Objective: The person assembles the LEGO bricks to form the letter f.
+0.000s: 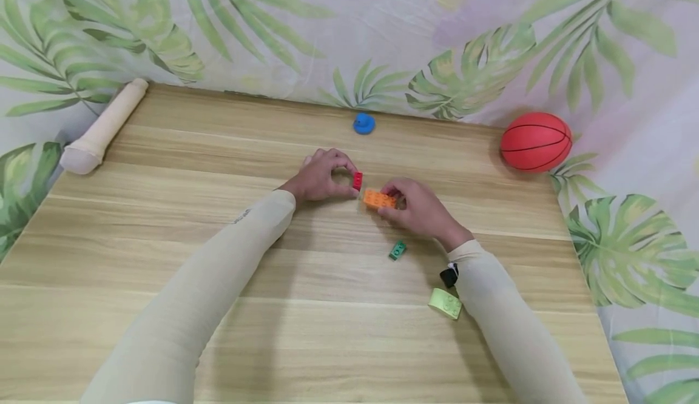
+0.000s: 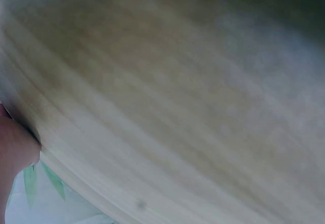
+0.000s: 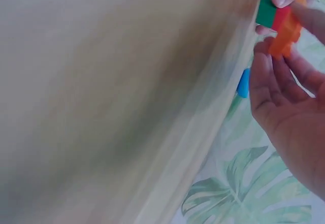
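Observation:
Near the middle of the table, the left hand (image 1: 322,175) pinches a small red toy brick (image 1: 357,181) between thumb and fingers. Just to its right, the right hand (image 1: 417,207) grips an orange toy brick (image 1: 379,199) with raised studs. The two bricks are close together in the head view. In the right wrist view the orange brick (image 3: 287,35) overlaps the red brick (image 3: 281,18), so contact cannot be told. A small green brick (image 1: 397,250) lies nearer the body, below the right hand. Only part of the left hand (image 2: 18,145) shows in the left wrist view.
A light-green curved brick (image 1: 445,303) lies beside the right forearm. At the back edge sits a blue toy duck (image 1: 364,124). A red ball (image 1: 536,142) is at the back right, and a beige club-shaped object (image 1: 106,126) lies along the left edge.

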A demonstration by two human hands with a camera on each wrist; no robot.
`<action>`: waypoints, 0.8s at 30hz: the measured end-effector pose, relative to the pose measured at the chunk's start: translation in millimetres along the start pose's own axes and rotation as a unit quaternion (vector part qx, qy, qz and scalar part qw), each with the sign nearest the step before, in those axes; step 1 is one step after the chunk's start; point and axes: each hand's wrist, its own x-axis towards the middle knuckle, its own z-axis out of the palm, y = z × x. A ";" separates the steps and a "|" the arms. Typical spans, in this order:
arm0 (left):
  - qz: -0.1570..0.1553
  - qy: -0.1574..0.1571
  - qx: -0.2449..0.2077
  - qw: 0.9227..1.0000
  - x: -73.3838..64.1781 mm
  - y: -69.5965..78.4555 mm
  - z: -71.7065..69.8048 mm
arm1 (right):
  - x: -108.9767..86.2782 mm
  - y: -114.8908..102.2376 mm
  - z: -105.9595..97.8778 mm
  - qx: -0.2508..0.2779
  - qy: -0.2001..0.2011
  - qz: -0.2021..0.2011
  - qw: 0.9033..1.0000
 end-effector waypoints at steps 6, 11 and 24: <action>-0.003 -0.001 0.003 1.000 0.5 -0.4 0.5 | 18.7 -11.0 3.6 0.013 0.080 -0.043 0.996; -0.008 -0.003 0.010 1.000 0.2 -1.4 0.8 | 31.5 -15.8 11.9 -0.003 0.106 -0.051 0.993; -0.003 -0.005 0.007 1.000 -0.6 0.0 0.2 | 36.6 -20.8 8.3 -0.018 0.084 -0.035 0.996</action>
